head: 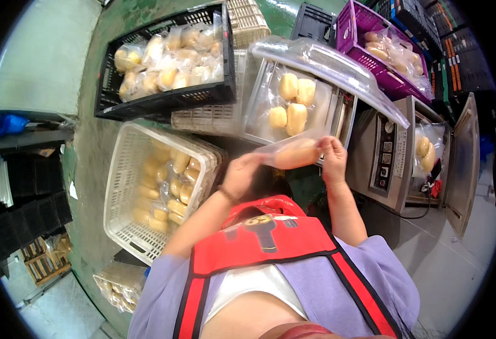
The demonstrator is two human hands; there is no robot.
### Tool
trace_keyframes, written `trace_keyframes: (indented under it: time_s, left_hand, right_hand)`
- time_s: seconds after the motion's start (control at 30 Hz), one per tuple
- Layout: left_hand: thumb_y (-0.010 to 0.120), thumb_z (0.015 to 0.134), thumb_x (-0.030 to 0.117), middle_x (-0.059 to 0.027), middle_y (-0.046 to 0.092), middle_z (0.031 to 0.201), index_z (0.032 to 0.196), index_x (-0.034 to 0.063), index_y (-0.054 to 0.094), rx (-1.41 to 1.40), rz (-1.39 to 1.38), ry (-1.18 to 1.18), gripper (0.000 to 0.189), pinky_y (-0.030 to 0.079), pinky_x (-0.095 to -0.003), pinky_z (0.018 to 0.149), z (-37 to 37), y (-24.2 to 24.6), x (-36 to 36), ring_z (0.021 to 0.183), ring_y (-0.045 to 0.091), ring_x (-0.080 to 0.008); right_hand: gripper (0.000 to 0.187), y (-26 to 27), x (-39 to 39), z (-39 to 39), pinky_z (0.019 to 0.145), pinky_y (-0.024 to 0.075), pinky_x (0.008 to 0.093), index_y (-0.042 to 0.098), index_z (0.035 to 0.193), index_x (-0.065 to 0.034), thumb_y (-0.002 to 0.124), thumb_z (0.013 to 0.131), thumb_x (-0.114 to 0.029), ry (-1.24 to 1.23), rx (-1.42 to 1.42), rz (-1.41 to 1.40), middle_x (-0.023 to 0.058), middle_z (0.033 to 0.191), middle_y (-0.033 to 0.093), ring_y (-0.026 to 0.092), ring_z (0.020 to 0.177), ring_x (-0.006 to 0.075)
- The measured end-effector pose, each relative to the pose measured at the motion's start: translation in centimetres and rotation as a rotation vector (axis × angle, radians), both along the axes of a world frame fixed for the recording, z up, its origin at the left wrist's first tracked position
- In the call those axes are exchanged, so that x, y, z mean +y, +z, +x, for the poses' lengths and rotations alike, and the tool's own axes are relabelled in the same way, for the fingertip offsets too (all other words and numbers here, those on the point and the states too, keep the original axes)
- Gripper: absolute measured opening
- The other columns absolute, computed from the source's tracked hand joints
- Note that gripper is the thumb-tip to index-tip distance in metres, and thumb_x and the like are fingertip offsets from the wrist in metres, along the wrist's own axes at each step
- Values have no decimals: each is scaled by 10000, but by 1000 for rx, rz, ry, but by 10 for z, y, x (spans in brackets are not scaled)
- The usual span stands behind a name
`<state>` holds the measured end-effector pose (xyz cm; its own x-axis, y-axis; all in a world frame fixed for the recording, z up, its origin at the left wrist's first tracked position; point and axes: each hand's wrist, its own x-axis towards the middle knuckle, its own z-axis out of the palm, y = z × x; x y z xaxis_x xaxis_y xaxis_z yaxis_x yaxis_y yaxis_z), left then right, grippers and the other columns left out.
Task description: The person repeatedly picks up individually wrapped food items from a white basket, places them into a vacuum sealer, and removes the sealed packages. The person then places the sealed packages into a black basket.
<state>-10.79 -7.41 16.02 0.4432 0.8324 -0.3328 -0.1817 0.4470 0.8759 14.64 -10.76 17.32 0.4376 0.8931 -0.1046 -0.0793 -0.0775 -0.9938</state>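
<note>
Between my two hands is a clear plastic bag holding pale yellow oval food pieces (297, 153), which look like peeled potatoes. My left hand (242, 173) grips the bag's left end, and my right hand (334, 157) pinches its other end. The bag is slightly blurred. Just beyond it stands a vacuum sealing machine (254, 111) with its transparent lid (315, 53) raised. In its chamber lie two filled bags, a farther one (298, 88) and a nearer one (295, 118). A sealing bar (340, 116) runs along the chamber's right side.
At left, a white plastic crate (118, 169) holds loose-looking pieces and bags. A black crate (167, 99) of filled bags sits behind it. Far right are a purple crate (345, 38) and a steel cabinet with controls (373, 148), its door (464, 165) swung outward.
</note>
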Motion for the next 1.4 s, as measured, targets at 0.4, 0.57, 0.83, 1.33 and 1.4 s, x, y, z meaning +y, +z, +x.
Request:
trace_keyframes:
  time_s: [0.4,0.57,0.83,1.33,1.4]
  left_hand:
    - [452,966,333,-5,616,1032,1048,112,581,-262,-873,-2,270,430,-309,849,196,-145,21,941,553,-128]
    - [428,969,351,-100,519,1256,1253,55,442,-169,-956,138,410,398,-360,936,192,-173,68,1139,500,-217]
    - [474,930,448,-136,391,1368,1351,38,344,181,-923,534,602,337,-365,1007,165,-222,71,1182,442,-301]
    - [601,890,156,-55,636,1019,1100,14,584,57,-705,807,254,439,-261,822,165,-172,76,947,576,-151]
    - [623,864,122,-60,636,1024,1040,13,633,232,-468,591,206,436,-267,838,162,-161,62,950,567,-130]
  right_hand:
    - [229,-110,93,193,597,460,348,638,820,-10,609,845,-235,156,-780,-445,162,704,619,596,622,280]
    - [284,-134,158,191,731,475,417,669,873,-61,604,826,-334,254,-885,-575,181,816,641,611,816,362]
    - [271,-189,191,233,725,485,418,656,935,-88,592,832,-330,244,-1131,-592,164,853,652,623,824,349]
    - [813,-193,335,96,924,446,367,470,1269,55,754,686,-436,816,-699,-737,236,1175,574,566,1096,316]
    - [909,-189,341,100,911,458,359,416,1298,84,766,661,-463,865,-640,-780,240,1186,564,566,1101,304]
